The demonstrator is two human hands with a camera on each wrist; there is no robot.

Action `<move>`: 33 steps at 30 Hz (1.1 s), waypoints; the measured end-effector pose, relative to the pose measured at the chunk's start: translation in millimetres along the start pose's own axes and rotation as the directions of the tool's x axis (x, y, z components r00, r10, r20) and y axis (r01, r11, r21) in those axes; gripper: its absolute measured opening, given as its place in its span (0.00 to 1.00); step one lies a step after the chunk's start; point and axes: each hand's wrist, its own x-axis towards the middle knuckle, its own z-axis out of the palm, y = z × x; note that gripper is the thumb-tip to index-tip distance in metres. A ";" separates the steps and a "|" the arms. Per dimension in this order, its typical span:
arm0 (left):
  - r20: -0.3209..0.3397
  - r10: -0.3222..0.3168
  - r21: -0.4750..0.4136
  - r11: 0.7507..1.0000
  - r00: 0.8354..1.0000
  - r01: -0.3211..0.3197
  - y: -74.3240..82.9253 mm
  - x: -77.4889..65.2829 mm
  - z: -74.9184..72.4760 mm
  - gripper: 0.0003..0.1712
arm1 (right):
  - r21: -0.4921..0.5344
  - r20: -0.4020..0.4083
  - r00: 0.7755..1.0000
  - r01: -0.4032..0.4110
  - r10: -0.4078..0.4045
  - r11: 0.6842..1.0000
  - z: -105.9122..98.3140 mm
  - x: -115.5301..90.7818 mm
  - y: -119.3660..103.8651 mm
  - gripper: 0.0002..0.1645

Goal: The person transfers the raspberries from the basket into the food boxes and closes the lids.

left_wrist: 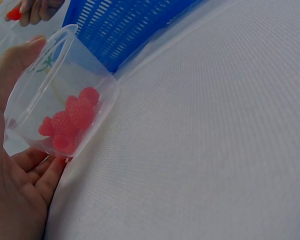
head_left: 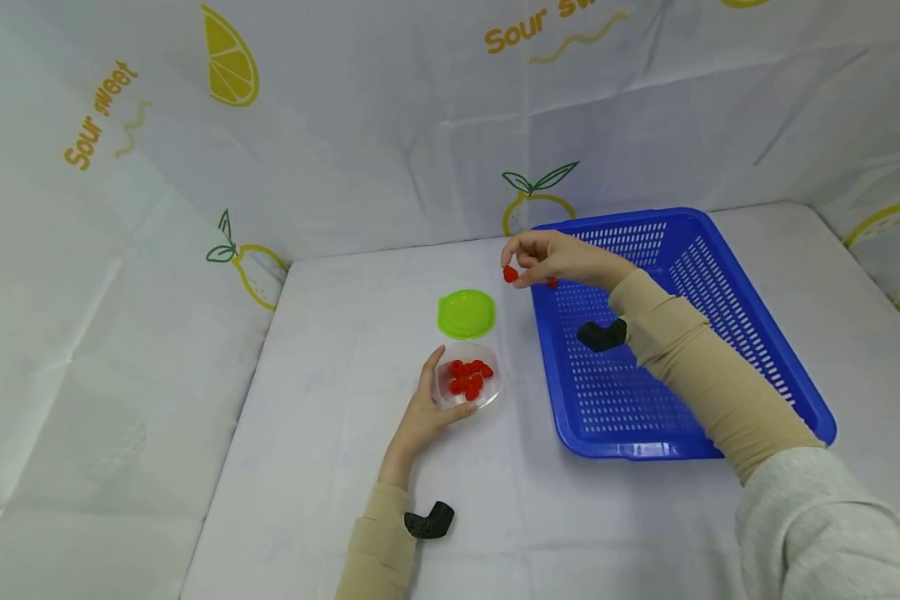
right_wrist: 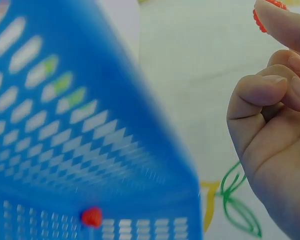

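Between thumb and fingertips my right hand [head_left: 551,257] pinches a red raspberry [head_left: 510,274], held over the far left rim of the blue basket [head_left: 651,450]. My left hand [head_left: 423,417] grips a clear plastic cup [head_left: 495,390] by its side, thumb and fingers spread around it. Several raspberries [left_wrist: 72,117] lie at the bottom of that cup, which the left wrist view shows through its wall. Another raspberry [right_wrist: 92,217] sits inside the basket near its far left corner, partly hidden by the right hand in the head view.
A round green lid [head_left: 467,314] lies on the white-covered table [head_left: 330,367] just beyond the cup. The basket takes up the table's right side. Behind the table rises a white cloth [head_left: 390,125] printed with lemons and lettering.
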 end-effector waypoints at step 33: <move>-0.022 0.019 -0.013 1.000 1.000 -0.020 -39.8 17.5 3.4 0.55 | -0.150 0.315 0.946 -0.029 0.076 0.988 74.2 48.8 -4.0 0.17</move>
